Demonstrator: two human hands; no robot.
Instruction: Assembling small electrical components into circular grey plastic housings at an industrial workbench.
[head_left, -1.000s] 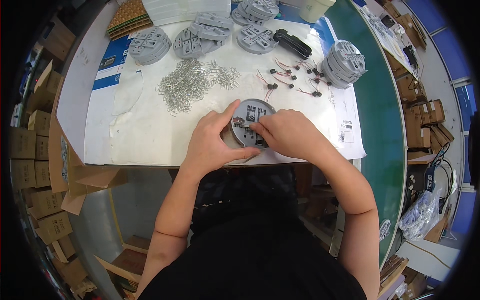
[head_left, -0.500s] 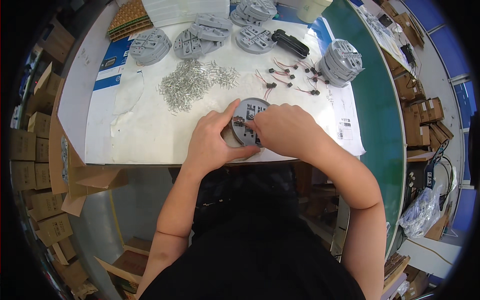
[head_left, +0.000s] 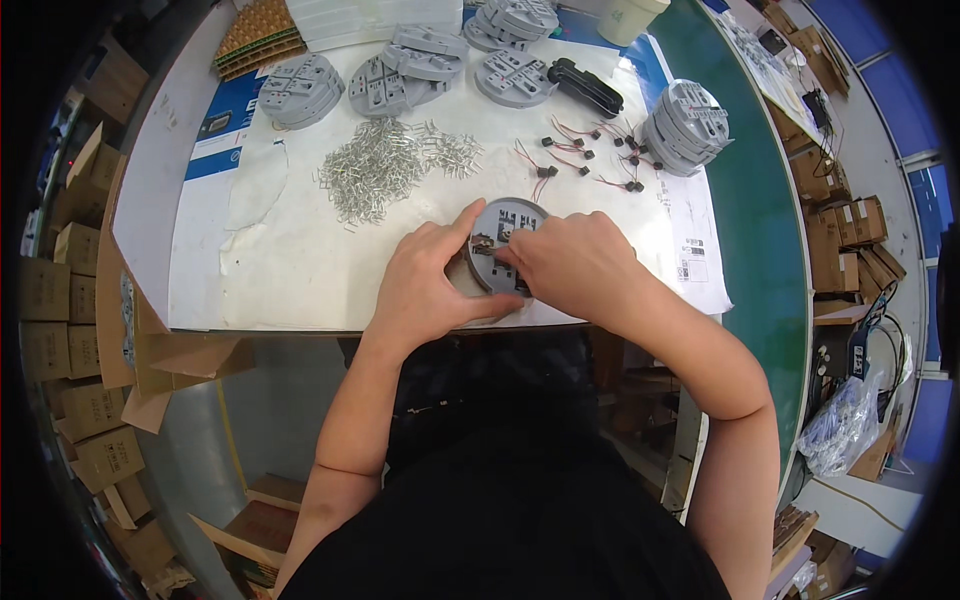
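Note:
A round grey plastic housing [head_left: 489,272] with raised inner slots and small dark parts lies near the table's front edge. My left hand [head_left: 422,288] curves around its left and near sides, thumb along the near rim. Fingers of my right hand [head_left: 578,262] are bent together and pressed down inside the housing, covering its right part; whatever they pinch is hidden. Beyond my left hand spreads a heap of small shiny metal pieces [head_left: 372,172]. Farther right lie several small black parts with thin red and dark wires [head_left: 584,171].
Grey housings stand in stacks along the back, at the left [head_left: 298,92], the middle [head_left: 425,55] and the right [head_left: 686,128]. A long black object [head_left: 586,88] lies between them. Behind are a whitish bin [head_left: 370,22], a pale tub [head_left: 630,18] and brown moulded trays [head_left: 258,42].
Both hands keep their places on the housing; the right fingers have shifted slightly within it. The whole view has moved a little.

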